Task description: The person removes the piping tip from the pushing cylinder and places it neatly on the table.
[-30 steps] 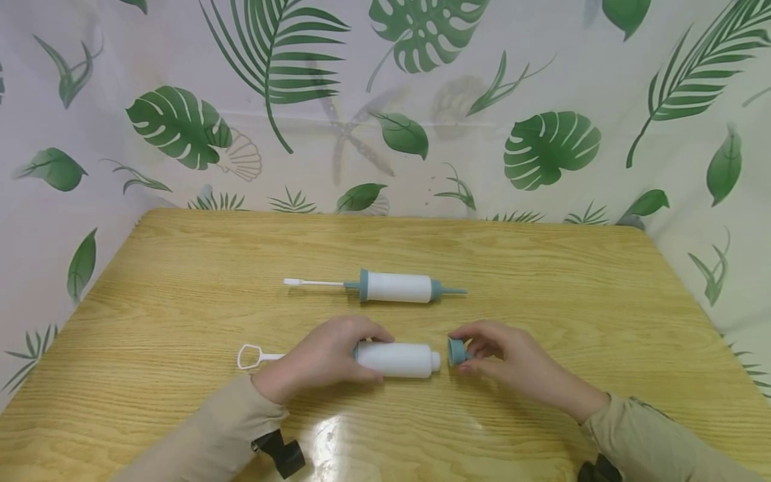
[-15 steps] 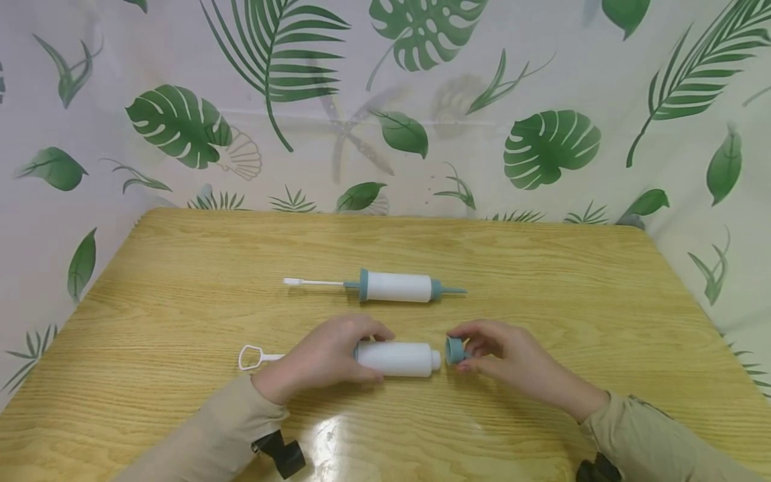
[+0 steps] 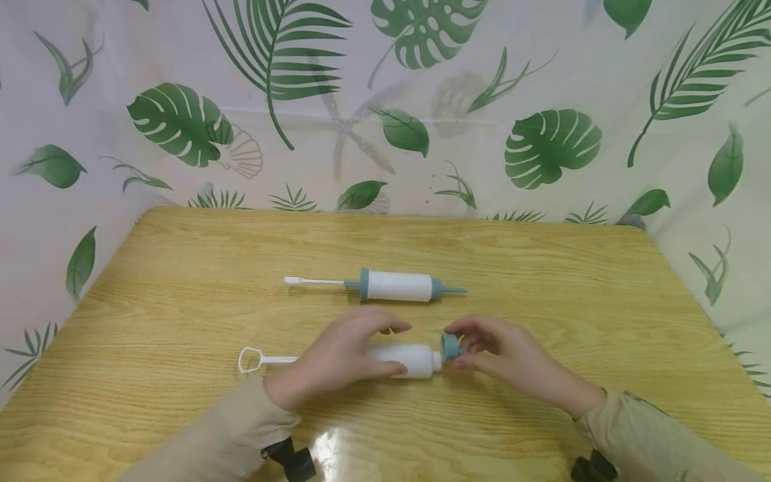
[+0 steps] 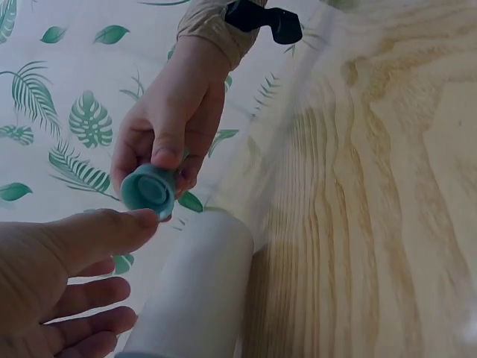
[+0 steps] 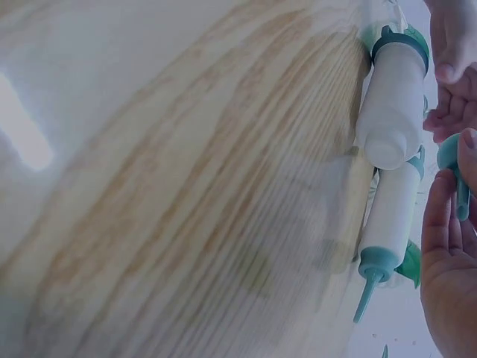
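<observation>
In the head view, a white syringe-like tube (image 3: 409, 360) lies on the table, its bare neck facing right. A white rod with a loop handle (image 3: 251, 360) sticks out at its left. My left hand (image 3: 349, 348) hovers over the tube with relaxed fingers; the left wrist view shows those fingers (image 4: 89, 317) apart from the tube. My right hand (image 3: 508, 351) pinches a teal nozzle cap (image 3: 449, 347) by its narrow spout, just right of the neck. The cap's wide hollow end faces left, and the left wrist view looks into it (image 4: 149, 190).
A second white tube (image 3: 399, 286) lies farther back, with teal ends, a teal spout to the right and a white rod to the left. The wood-grain table (image 3: 542, 268) meets a leaf-patterned cloth (image 3: 446, 154) behind.
My left hand has let go of the tube, lifted and shifted right over it. My right hand has brought the nozzle cap slightly left and up, nearer the neck.
</observation>
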Tool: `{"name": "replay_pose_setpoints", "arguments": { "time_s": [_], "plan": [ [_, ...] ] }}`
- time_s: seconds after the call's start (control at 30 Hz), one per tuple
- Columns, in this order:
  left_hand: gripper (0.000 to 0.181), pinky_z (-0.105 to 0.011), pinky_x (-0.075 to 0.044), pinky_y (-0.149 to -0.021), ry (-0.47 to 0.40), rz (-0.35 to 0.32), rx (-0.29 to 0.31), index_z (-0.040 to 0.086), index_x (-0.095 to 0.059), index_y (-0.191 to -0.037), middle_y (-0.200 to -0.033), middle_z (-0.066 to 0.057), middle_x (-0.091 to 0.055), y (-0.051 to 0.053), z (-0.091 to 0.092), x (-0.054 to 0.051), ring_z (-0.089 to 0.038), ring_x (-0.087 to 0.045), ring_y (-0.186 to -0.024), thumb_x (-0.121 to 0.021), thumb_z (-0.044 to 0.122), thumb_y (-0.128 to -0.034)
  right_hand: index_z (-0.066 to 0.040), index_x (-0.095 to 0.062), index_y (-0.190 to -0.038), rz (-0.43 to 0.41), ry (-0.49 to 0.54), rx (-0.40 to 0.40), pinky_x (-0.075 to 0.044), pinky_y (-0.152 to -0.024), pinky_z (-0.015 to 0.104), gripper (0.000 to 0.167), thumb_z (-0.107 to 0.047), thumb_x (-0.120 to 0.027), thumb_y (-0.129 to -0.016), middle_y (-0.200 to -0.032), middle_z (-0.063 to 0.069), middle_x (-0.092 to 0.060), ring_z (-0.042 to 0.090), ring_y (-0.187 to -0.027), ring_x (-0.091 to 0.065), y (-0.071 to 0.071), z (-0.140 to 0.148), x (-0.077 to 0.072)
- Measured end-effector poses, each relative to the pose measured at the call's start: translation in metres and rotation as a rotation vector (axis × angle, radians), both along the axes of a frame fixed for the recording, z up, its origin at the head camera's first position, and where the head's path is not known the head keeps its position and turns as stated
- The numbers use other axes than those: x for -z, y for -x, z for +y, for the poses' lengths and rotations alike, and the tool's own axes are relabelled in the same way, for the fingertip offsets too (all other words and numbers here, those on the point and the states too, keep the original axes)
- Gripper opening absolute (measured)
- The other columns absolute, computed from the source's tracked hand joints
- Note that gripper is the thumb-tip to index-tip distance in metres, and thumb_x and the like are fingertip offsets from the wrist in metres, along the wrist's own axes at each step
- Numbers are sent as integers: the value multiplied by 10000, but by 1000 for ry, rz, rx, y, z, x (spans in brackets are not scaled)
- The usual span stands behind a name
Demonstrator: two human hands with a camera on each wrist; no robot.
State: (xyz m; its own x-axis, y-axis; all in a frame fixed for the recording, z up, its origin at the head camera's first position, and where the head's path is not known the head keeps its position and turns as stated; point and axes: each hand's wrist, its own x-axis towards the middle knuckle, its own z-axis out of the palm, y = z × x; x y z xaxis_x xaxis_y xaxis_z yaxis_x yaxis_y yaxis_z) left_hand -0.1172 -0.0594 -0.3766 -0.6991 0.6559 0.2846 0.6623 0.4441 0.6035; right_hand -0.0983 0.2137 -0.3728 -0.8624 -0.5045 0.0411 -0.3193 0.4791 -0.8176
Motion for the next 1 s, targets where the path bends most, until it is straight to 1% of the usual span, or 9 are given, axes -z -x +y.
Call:
{"name": "replay_pose_setpoints", "arguments": {
  "time_s": [0.07, 0.2, 0.33, 0.4, 0.5, 0.6, 0.83, 0.93, 1.0],
  "plan": [
    [497, -291, -470, -846, -35, -4, -1, 64, -656, -1149, -1084, -16, -671, -1, 4, -1, -152, -596, -953, -835, 261, -729, -34, -573, -1149, -1, 21, -6, -532, -753, 282, 387, -86, -749, -808, -1040, 55, -638, 120, -857, -631, 0, -1, -1],
    [486, -296, -486, -841, -96, -49, 1, 41, -648, -1148, -1065, -45, -674, -3, 12, -3, -146, -600, -940, -831, 230, -740, -45, -532, -1019, 2, 63, -7, -534, -737, 287, 312, -45, -750, -794, -1048, 87, -645, 136, -848, -637, 0, -3, -2],
    [447, -284, -486, -852, -129, -74, 9, 26, -653, -1122, -1043, -58, -679, -4, 18, -3, -144, -603, -929, -825, 197, -747, -89, -525, -862, 14, 78, 8, -536, -759, 290, 245, -61, -757, -788, -1044, 83, -668, 142, -911, -650, 1, -6, -3],
    [423, -267, -481, -851, -138, -78, 11, 20, -658, -1106, -1028, -62, -682, -4, 20, -3, -144, -603, -920, -821, 185, -752, -97, -540, -833, 15, 83, 9, -535, -769, 291, 224, -78, -759, -789, -1047, 80, -671, 142, -924, -651, 1, -7, -4],
    [388, -248, -478, -844, -147, -83, 9, 22, -670, -1084, -1007, -48, -686, -5, 23, -2, -134, -604, -905, -816, 176, -759, -79, -591, -890, 0, 98, -4, -540, -758, 298, 193, -76, -757, -790, -1044, 81, -668, 144, -887, -652, 1, -9, -5],
    [359, -238, -479, -834, -158, -91, 12, 34, -678, -1070, -1001, -40, -689, -5, 25, -2, -126, -606, -896, -810, 171, -766, -48, -626, -981, -19, 124, -38, -542, -756, 308, 215, -68, -745, -804, -1039, 83, -663, 150, -865, -650, 1, -11, -6],
    [327, -228, -485, -802, -186, -109, 4, 54, -687, -1059, -994, -4, -694, -4, 25, -1, -103, -615, -872, -806, 140, -768, -31, -637, -1075, 0, 186, -124, -532, -809, 324, 213, 11, -665, -868, -1123, 103, -644, 158, -996, -629, 1, -10, -5],
    [329, -222, -488, -789, -200, -112, 3, 53, -690, -1057, -987, -2, -698, -4, 25, -1, -97, -621, -857, -809, 135, -761, -46, -656, -1072, 24, 189, -118, -533, -810, 327, 212, 30, -649, -874, -1124, 87, -652, 163, -1016, -626, 1, -10, -5],
    [322, -216, -489, -780, -210, -111, 8, 53, -694, -1051, -981, -1, -702, -4, 25, 0, -91, -625, -849, -809, 134, -761, -52, -664, -1057, 15, 183, -94, -535, -804, 324, 200, 15, -660, -870, -1100, 76, -662, 166, -995, -635, 0, -11, -5]
  ]
}}
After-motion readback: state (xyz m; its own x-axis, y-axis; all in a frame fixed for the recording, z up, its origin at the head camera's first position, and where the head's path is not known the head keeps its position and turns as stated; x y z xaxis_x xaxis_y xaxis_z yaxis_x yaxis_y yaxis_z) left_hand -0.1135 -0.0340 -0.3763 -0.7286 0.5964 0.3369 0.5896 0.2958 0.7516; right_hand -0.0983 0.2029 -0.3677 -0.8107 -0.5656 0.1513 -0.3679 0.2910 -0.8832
